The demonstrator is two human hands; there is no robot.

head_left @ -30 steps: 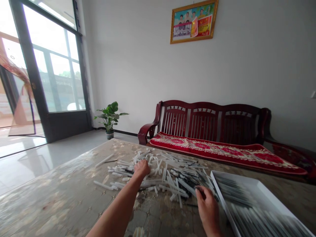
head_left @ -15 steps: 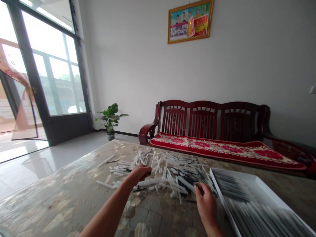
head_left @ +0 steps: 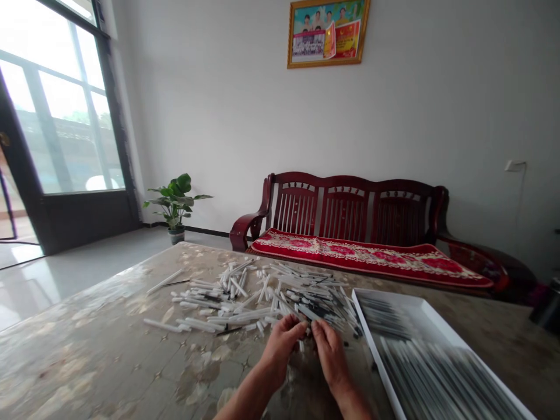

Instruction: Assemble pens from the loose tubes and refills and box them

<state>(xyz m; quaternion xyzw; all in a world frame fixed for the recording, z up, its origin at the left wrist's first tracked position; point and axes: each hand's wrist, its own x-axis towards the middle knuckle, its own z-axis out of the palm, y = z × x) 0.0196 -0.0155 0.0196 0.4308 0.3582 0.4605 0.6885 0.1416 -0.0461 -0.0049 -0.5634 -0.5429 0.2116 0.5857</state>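
Note:
My left hand [head_left: 282,344] and my right hand [head_left: 330,349] are close together over the near edge of a pile of pen parts [head_left: 236,315], fingertips almost meeting. A whitish pen barrel [head_left: 308,312] sticks out from the fingertips of my right hand, which is closed on it. The fingers of my left hand are pinched; what is between them is too small and blurred to make out. The pile holds many white translucent tubes, short white caps and thin black pieces. To the right stands a shallow white box [head_left: 371,344] with rows of dark-cored pens [head_left: 437,373] inside.
Everything lies on a table [head_left: 144,361] with a patterned, glossy cover. Behind it stands a dark red wooden bench [head_left: 345,210] with a red floral cloth [head_left: 371,256]. A potted plant [head_left: 176,201] and a glass door [head_left: 65,128] are at the left.
My left hand has come back from the middle of the pile, to the right and nearer, to meet my right hand. My right hand has shifted slightly left. The view has turned right.

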